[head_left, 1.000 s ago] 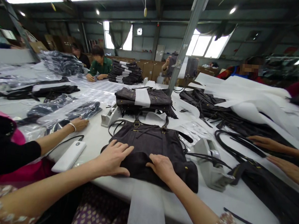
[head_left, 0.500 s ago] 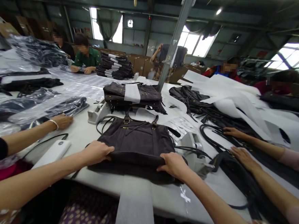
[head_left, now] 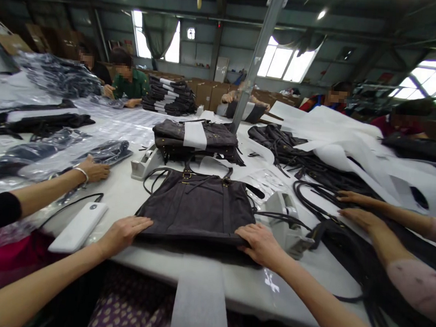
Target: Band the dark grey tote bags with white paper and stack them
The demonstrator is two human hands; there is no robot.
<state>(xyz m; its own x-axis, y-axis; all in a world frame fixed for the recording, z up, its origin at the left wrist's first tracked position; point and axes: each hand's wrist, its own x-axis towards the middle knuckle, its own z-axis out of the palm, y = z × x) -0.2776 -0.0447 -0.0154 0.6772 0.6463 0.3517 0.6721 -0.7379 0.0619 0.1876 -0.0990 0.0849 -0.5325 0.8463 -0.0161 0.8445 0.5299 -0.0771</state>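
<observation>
A dark handbag lies flat on the table before me, its handles pointing away. My left hand has its fingers closed on the bag's near left corner. At the near right corner, my right hand grips the bottom edge, fingers on top and thumb lower down. A pale paper strip hangs over the table edge below the bag. Behind the handles is a stack of folded bags with a white paper band. Tape dispensers stand on either side, one at the left and one at the right.
A white phone with a cable lies left, near a co-worker's hand on plastic-wrapped bags. Another co-worker's hands rest on dark bags at right. A metal post rises beyond the stack. Loose white sheets cover the back right.
The handbag's near edge, raised and folded before, now lies flatter. My left hand has slid slightly outward to the left and down. Across the table, a person has lowered a dark bag.
</observation>
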